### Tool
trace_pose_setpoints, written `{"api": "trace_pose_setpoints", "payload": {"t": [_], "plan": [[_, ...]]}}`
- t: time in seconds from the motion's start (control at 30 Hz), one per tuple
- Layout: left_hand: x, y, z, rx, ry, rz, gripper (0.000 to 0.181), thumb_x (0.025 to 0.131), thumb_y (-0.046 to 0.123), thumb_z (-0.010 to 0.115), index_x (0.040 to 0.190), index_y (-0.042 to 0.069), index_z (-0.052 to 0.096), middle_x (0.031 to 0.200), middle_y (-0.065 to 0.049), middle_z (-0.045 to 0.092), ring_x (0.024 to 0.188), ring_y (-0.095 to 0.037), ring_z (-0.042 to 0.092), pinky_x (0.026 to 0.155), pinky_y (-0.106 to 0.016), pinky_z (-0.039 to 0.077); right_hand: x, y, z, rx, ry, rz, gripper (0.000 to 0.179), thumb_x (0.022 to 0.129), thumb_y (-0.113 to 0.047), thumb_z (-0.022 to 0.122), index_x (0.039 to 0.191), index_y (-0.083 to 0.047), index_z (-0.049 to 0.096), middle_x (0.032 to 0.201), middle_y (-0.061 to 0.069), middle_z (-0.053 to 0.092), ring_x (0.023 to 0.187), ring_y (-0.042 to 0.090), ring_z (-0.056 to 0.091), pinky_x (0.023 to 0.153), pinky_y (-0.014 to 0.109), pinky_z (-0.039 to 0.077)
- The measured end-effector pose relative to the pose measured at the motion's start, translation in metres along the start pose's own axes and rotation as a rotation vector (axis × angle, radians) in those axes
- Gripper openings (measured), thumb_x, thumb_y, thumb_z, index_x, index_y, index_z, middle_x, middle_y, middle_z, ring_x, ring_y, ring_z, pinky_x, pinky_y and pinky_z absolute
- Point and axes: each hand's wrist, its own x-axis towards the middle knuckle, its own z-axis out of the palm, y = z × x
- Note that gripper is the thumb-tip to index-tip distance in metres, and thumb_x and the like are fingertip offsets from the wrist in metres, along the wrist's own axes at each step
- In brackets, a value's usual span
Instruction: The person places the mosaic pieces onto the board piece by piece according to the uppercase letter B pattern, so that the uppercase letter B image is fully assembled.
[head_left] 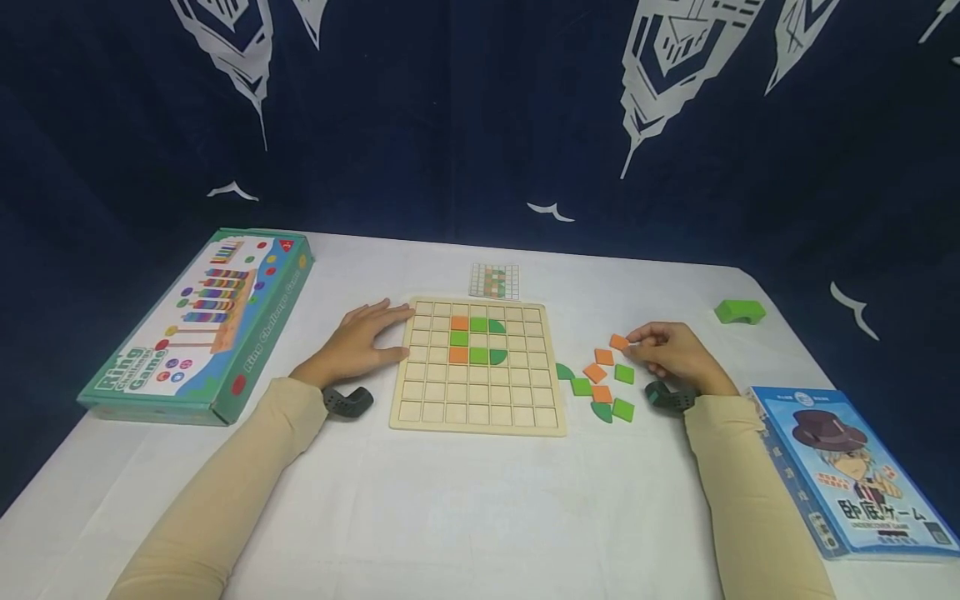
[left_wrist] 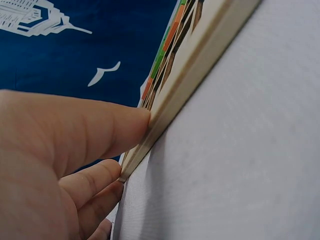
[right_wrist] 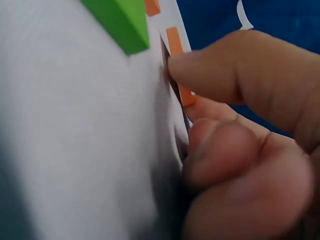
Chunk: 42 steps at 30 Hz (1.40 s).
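Note:
A wooden grid board [head_left: 480, 417] lies mid-table with orange squares, green squares and green quarter-round tiles set in its upper cells. My left hand [head_left: 363, 342] rests at the board's left edge, fingers extended; in the left wrist view its thumb [left_wrist: 125, 127] touches the rim. To the right of the board, my right hand [head_left: 671, 350] pinches an orange square tile [head_left: 618, 342] between thumb and fingers. The right wrist view shows this orange tile [right_wrist: 186, 96] on edge, tilted close over the white tabletop. Loose orange and green tiles [head_left: 602, 394] lie between the right hand and the board.
Behind the board lies a small pattern card [head_left: 495, 282]. A ring game box [head_left: 202, 325] stands at the left, a blue game box [head_left: 862, 475] at the right. Toward the back right sits a green arched block [head_left: 740, 312]. A dark curtain [head_left: 480, 125] hangs behind the table.

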Motion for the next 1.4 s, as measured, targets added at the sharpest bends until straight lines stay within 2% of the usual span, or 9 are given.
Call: {"api": "trace_pose_setpoints", "payload": {"t": [0.27,0.47,0.63,0.83,1.0,1.1,1.27,1.4], "plan": [[-0.001,-0.001,0.001,0.003,-0.001,-0.005,0.071,0.099,0.028,0.07,0.163,0.007,0.048,0.172,-0.014,0.04,0.164,-0.041,0.021,0.134,-0.059,0.007,0.001,-0.009,0.003,-0.022,0.051,-0.042,0.036,0.099,-0.01,0.076,0.128,0.008,0.064,0.088,0.003,0.066,0.061,0.012,0.057,0.054,0.024,0.051],[-0.001,-0.002,0.001,-0.001,0.003,-0.004,0.071,0.099,0.029,0.071,0.163,0.007,0.048,0.171,-0.014,0.041,0.164,-0.041,0.022,0.133,-0.059,0.008,0.001,-0.022,0.007,0.0,0.056,-0.107,0.037,0.099,-0.008,0.077,0.129,0.009,0.064,0.093,0.008,0.077,0.055,0.013,0.053,0.052,0.025,0.049],[-0.001,-0.004,0.002,0.001,0.006,-0.003,0.071,0.099,0.029,0.071,0.163,0.007,0.049,0.171,-0.014,0.041,0.164,-0.041,0.022,0.134,-0.059,0.008,0.002,-0.033,0.015,0.015,0.05,-0.141,0.035,0.098,-0.005,0.076,0.128,0.01,0.064,0.096,0.014,0.078,0.053,0.012,0.051,0.051,0.025,0.047],[-0.001,-0.004,0.001,0.001,0.003,-0.006,0.071,0.099,0.029,0.07,0.163,0.008,0.048,0.172,-0.014,0.04,0.164,-0.041,0.021,0.134,-0.059,0.007,0.004,-0.045,0.025,0.048,0.014,-0.118,0.038,0.097,-0.007,0.077,0.129,0.009,0.065,0.097,0.013,0.079,0.052,0.012,0.051,0.05,0.025,0.046],[0.0,-0.002,0.001,-0.003,-0.003,-0.008,0.071,0.1,0.029,0.07,0.163,0.007,0.047,0.172,-0.014,0.039,0.165,-0.04,0.02,0.134,-0.059,0.006,0.003,-0.053,0.034,0.126,-0.025,-0.108,0.04,0.096,-0.007,0.079,0.128,0.01,0.063,0.084,0.004,0.077,0.052,0.01,0.051,0.051,0.024,0.047],[0.0,-0.001,0.001,-0.003,-0.002,-0.01,0.071,0.1,0.028,0.07,0.163,0.007,0.047,0.172,-0.014,0.04,0.165,-0.04,0.02,0.134,-0.058,0.006,0.004,-0.059,0.039,0.155,-0.048,-0.108,0.038,0.097,-0.005,0.078,0.128,0.011,0.063,0.081,0.005,0.075,0.053,0.01,0.051,0.051,0.023,0.046],[0.001,-0.001,0.001,0.002,0.002,-0.013,0.071,0.099,0.028,0.07,0.163,0.008,0.048,0.172,-0.014,0.04,0.165,-0.039,0.02,0.134,-0.058,0.006,0.008,-0.071,0.048,0.152,-0.07,-0.093,0.036,0.097,-0.006,0.077,0.128,0.008,0.064,0.086,0.004,0.077,0.053,0.009,0.049,0.05,0.022,0.043],[0.001,-0.002,0.001,0.003,0.003,-0.013,0.071,0.099,0.028,0.07,0.163,0.008,0.048,0.172,-0.013,0.04,0.165,-0.039,0.02,0.134,-0.058,0.006,0.012,-0.078,0.055,0.149,-0.097,-0.08,0.037,0.097,-0.01,0.079,0.129,0.005,0.065,0.083,0.002,0.076,0.053,0.009,0.048,0.048,0.023,0.037]]}}
